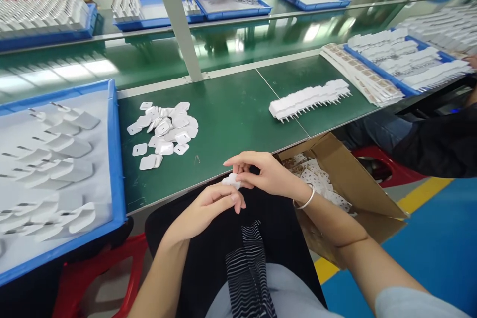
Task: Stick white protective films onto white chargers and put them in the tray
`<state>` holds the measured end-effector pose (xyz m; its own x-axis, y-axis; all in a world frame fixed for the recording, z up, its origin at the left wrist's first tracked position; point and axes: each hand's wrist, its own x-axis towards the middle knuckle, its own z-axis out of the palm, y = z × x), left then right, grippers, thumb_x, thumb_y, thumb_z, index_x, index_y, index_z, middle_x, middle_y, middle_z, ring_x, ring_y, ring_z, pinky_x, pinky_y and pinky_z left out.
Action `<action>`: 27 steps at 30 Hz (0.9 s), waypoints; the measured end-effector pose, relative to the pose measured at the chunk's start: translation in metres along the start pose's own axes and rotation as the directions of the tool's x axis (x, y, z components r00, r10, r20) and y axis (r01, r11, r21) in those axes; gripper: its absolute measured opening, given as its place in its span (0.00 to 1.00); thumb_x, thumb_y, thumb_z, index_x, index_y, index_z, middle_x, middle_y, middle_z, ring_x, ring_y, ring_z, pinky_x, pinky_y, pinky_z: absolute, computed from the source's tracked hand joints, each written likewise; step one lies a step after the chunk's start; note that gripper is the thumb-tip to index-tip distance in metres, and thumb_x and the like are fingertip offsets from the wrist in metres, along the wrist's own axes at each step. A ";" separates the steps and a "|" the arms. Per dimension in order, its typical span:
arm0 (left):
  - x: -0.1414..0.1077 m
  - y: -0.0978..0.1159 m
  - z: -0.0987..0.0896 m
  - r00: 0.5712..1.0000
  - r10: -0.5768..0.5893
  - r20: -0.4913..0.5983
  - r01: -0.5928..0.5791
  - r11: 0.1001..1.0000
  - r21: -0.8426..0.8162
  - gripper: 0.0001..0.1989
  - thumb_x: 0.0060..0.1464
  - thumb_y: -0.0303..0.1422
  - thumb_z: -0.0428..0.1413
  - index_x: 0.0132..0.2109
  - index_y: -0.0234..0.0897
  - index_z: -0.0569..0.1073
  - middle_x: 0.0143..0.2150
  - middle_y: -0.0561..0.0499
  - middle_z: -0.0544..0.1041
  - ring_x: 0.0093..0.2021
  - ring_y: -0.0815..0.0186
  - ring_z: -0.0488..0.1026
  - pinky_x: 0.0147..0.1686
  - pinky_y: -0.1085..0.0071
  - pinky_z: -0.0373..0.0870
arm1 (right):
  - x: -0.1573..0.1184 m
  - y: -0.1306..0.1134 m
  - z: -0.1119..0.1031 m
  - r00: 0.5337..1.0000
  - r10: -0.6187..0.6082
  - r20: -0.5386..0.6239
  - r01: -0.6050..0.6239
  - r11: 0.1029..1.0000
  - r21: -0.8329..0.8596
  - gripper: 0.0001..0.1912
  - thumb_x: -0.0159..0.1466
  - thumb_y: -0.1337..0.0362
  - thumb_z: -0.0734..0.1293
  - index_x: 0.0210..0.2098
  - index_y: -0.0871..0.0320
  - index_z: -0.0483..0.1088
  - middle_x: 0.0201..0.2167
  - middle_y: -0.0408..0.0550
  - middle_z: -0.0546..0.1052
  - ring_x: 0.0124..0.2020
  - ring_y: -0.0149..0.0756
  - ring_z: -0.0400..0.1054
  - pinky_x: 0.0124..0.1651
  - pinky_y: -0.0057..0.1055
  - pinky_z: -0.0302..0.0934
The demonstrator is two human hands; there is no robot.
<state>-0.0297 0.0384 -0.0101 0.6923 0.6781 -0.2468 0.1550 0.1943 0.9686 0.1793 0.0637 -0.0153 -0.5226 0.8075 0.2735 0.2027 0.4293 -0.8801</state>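
Over my lap, just off the bench edge, my left hand (pixel 212 203) has its fingers closed around a small white plastic part (pixel 231 180). My right hand (pixel 263 174) pinches the same part from the right, its thumb and fingers pressed on it. The part is mostly covered by my fingers, so its full shape is hidden. On the green bench ahead to the left lies a loose heap of flat white square caps (pixel 164 146), several with a slot. To the right, a row of white two-pin plug housings (pixel 309 98) lies side by side, pins facing me.
A blue tray (pixel 118 174) with white plugs stands at left. At right are stacked sticker sheets (pixel 361 77) and another blue tray (pixel 412 92) of plugs. A cardboard box (pixel 346 159) with used sheets sits below the bench. A metal post (pixel 179 25) rises mid-bench; co-workers sit opposite.
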 end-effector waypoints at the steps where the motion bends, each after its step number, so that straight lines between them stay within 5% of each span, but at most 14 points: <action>1: 0.002 0.000 0.001 1.000 -0.006 0.001 0.006 1.000 0.007 0.18 0.66 0.41 0.52 0.31 0.36 0.74 0.37 0.48 0.77 0.43 0.62 0.72 0.49 0.68 0.64 | 0.001 0.000 0.001 1.000 0.008 0.012 -0.008 1.000 -0.009 0.14 0.67 0.72 0.66 0.50 0.57 0.76 0.36 0.45 0.76 0.34 0.32 0.70 0.38 0.29 0.68; 5: 0.007 -0.001 0.006 0.995 0.049 -0.082 -0.049 0.999 0.008 0.18 0.66 0.39 0.51 0.29 0.36 0.71 0.36 0.49 0.72 0.42 0.63 0.68 0.47 0.69 0.60 | 0.006 0.001 -0.013 0.999 0.014 0.042 -0.011 0.998 -0.054 0.10 0.68 0.68 0.67 0.47 0.56 0.76 0.40 0.48 0.79 0.41 0.35 0.73 0.41 0.30 0.69; 7: 0.009 -0.002 0.008 0.984 0.097 -0.152 -0.092 0.995 0.038 0.19 0.67 0.39 0.50 0.28 0.36 0.67 0.36 0.50 0.69 0.40 0.64 0.65 0.46 0.69 0.59 | 0.012 0.006 -0.034 0.978 0.100 -0.181 -0.141 0.963 -0.231 0.08 0.70 0.63 0.66 0.46 0.55 0.76 0.43 0.48 0.80 0.44 0.37 0.74 0.45 0.33 0.69; 9: 0.010 -0.003 0.009 0.969 0.129 -0.210 -0.115 0.990 0.081 0.19 0.68 0.39 0.48 0.28 0.37 0.65 0.36 0.51 0.66 0.39 0.65 0.63 0.44 0.69 0.57 | 0.019 0.014 -0.057 0.819 0.137 -0.557 -0.440 0.774 -0.455 0.12 0.70 0.57 0.66 0.48 0.57 0.73 0.47 0.51 0.78 0.49 0.41 0.72 0.52 0.37 0.67; 11: 0.011 -0.003 0.012 0.962 0.147 -0.229 -0.125 0.986 0.108 0.19 0.69 0.38 0.48 0.29 0.37 0.65 0.37 0.51 0.67 0.40 0.65 0.63 0.44 0.69 0.57 | 0.028 0.025 -0.077 0.673 0.126 -0.729 -0.636 0.603 -0.482 0.21 0.67 0.55 0.69 0.53 0.64 0.70 0.53 0.61 0.74 0.56 0.51 0.66 0.59 0.45 0.61; 14: 0.014 -0.005 0.015 0.958 0.159 -0.240 -0.128 0.982 0.139 0.18 0.69 0.38 0.48 0.29 0.37 0.65 0.40 0.50 0.68 0.41 0.65 0.64 0.45 0.69 0.57 | 0.041 0.039 -0.090 0.580 0.193 -0.792 -0.761 0.475 -0.442 0.29 0.62 0.57 0.74 0.54 0.72 0.67 0.56 0.71 0.70 0.59 0.60 0.62 0.61 0.52 0.58; 17: 0.015 -0.007 0.019 0.943 0.173 -0.283 -0.137 0.980 0.144 0.18 0.69 0.39 0.48 0.30 0.37 0.67 0.41 0.50 0.69 0.42 0.65 0.65 0.46 0.69 0.59 | 0.049 0.047 -0.085 0.511 0.239 -0.826 -0.831 0.384 -0.403 0.25 0.63 0.57 0.73 0.54 0.64 0.68 0.58 0.60 0.69 0.59 0.53 0.64 0.60 0.52 0.59; 20: 0.015 -0.010 0.022 0.910 0.200 -0.362 -0.158 0.977 0.144 0.16 0.68 0.40 0.50 0.33 0.37 0.70 0.42 0.49 0.70 0.45 0.63 0.66 0.48 0.68 0.60 | 0.050 0.045 -0.074 0.510 0.259 -0.820 -0.836 0.373 -0.402 0.26 0.64 0.56 0.71 0.54 0.66 0.66 0.56 0.66 0.71 0.59 0.57 0.64 0.59 0.54 0.59; 23: 0.015 -0.013 0.025 0.888 0.205 -0.412 -0.174 0.978 0.112 0.13 0.66 0.41 0.54 0.37 0.37 0.74 0.46 0.48 0.71 0.47 0.63 0.68 0.50 0.68 0.64 | 0.043 0.039 -0.069 0.575 0.267 -0.773 -0.790 0.424 -0.442 0.28 0.62 0.54 0.70 0.52 0.71 0.66 0.50 0.75 0.75 0.57 0.64 0.63 0.59 0.60 0.55; 25: 0.015 -0.015 0.028 0.876 0.200 -0.439 -0.190 0.979 0.067 0.11 0.64 0.41 0.56 0.43 0.38 0.76 0.50 0.46 0.72 0.47 0.64 0.71 0.52 0.68 0.67 | 0.036 0.035 -0.068 0.613 0.267 -0.743 -0.759 0.460 -0.461 0.27 0.59 0.53 0.71 0.50 0.66 0.66 0.48 0.70 0.77 0.54 0.61 0.67 0.59 0.58 0.57; 27: 0.016 -0.019 0.030 0.838 0.214 -0.503 -0.233 0.972 0.026 0.13 0.62 0.40 0.59 0.50 0.40 0.76 0.54 0.46 0.72 0.51 0.62 0.73 0.56 0.67 0.69 | 0.027 0.031 -0.066 0.647 0.324 -0.690 -0.698 0.615 -0.366 0.27 0.55 0.53 0.73 0.48 0.62 0.67 0.46 0.64 0.78 0.49 0.53 0.71 0.55 0.50 0.63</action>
<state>-0.0006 0.0240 -0.0310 0.2588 0.9658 -0.0142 0.0078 0.0126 0.9999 0.2263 0.1253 -0.0092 0.2991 0.9407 0.1601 0.7929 -0.1516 -0.5902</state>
